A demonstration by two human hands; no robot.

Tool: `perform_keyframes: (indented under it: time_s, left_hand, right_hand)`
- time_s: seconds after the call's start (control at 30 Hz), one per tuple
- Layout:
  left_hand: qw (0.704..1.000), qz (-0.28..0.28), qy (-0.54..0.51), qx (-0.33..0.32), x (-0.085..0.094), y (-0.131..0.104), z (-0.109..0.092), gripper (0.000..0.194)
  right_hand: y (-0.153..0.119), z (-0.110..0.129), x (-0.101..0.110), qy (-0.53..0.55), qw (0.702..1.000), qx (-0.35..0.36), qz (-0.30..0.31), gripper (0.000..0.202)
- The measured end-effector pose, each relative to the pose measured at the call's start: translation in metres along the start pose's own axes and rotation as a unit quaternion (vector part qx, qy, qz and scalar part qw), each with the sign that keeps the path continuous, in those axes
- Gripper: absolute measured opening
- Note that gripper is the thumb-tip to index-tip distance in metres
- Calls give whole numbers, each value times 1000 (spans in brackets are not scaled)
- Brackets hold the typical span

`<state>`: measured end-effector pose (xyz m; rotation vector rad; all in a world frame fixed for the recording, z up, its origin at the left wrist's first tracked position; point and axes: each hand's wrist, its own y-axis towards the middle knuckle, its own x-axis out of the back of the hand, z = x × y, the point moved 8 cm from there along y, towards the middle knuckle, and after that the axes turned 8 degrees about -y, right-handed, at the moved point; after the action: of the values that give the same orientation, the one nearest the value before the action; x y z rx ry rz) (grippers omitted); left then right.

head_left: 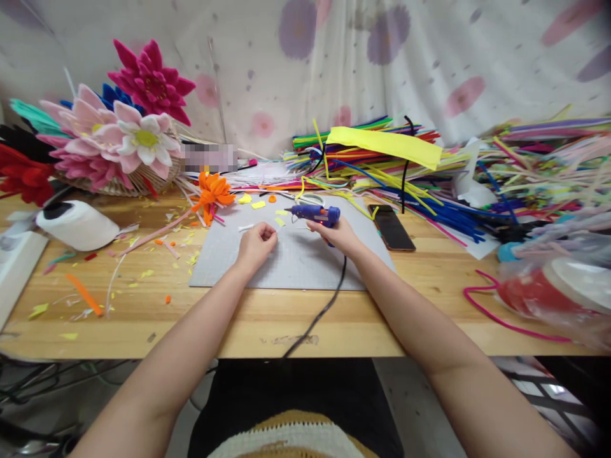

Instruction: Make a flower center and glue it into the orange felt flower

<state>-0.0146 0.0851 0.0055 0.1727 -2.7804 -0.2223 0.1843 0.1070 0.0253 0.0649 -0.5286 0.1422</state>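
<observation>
My right hand (pixel 338 235) is wrapped round the handle of a blue hot glue gun (pixel 312 213), whose nozzle points left. A small red light shows on the gun, and its black cord (pixel 329 304) runs down over the table's front edge. To the left, my left hand (pixel 258 246) is closed with its fingertips pinched together over the grey mat (pixel 219 264); whatever is in them cannot be made out. A small white piece (pixel 245 228) lies just behind that hand. Yellow scraps (pixel 279 222) are on the mat near the nozzle.
Felt-like flowers (pixel 147 140) fill a basket at the back left, beside a white thread cone (pixel 79 226). An orange flower (pixel 213 194) touches the mat's back corner. Pipe cleaners (pixel 363 152) are piled along the back. A phone (pixel 394 229) lies right of the mat.
</observation>
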Motion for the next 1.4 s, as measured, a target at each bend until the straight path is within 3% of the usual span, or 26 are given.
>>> perform_keyframes:
  time_s: [0.13,0.33,0.6,1.4]
  left_hand:
    - [1000,-3,28,-11,0,1,1,7]
    - [999,4,32,-4,0,1,3,7]
    - [999,7,35,1,1,0,1,7]
    - [1000,12,26,3,0,1,2,16]
  right_hand:
    - [-13,-9,8,-15,999,-2,44,43]
    - [-14,-9,-8,-21,997,32,69,40]
    - [-13,-7,-8,-45,996,60,43,40]
    - [-13,-7,-12,-62,994,64,59,45]
